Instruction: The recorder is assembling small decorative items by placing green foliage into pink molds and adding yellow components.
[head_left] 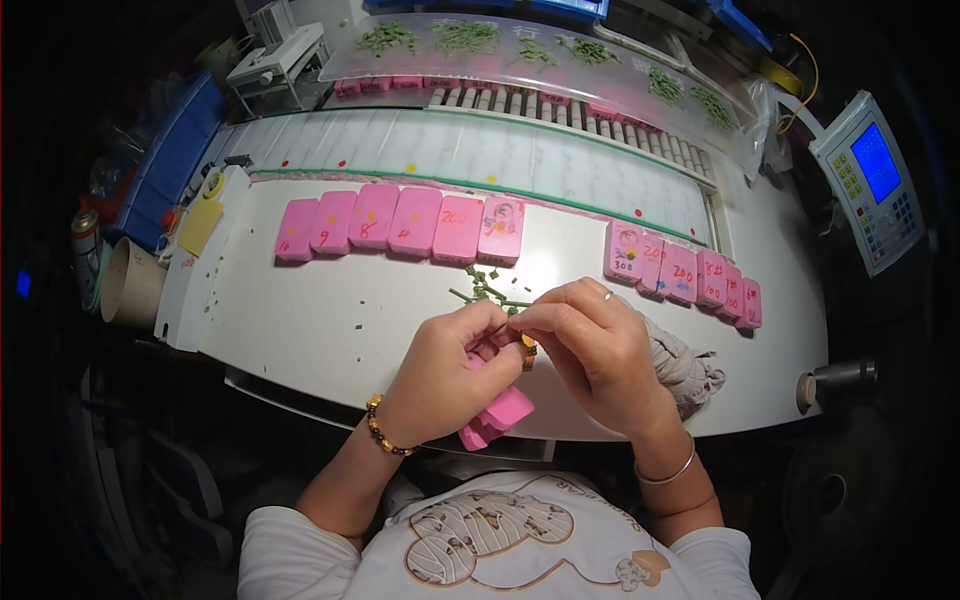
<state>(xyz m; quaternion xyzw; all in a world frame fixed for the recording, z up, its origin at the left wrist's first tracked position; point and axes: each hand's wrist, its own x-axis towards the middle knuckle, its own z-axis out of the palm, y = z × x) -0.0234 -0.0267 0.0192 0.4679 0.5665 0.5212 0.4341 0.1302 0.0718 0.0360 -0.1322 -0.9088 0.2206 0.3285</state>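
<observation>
My left hand (440,375) is closed around a pink foam-like piece (506,407), whose lower end sticks out below the fingers with a cut or notch in it. My right hand (600,345) meets it, thumb and fingertips pinched together at the left fingertips. Whatever lies in that pinch is too small and too hidden to name. Just beyond the fingertips, thin green sticks and crumbs (485,287) lie scattered on the white table (300,310). A ring with a yellow-orange piece shows on my left hand.
Several pink blocks with handwritten marks (412,222) stand in a row at left, more (680,272) at right. Behind runs a pale green-edged strip (450,147). Green piles (467,38) lie on a clear shelf. A crumpled cloth (680,368) and a screened control panel (870,180) are right.
</observation>
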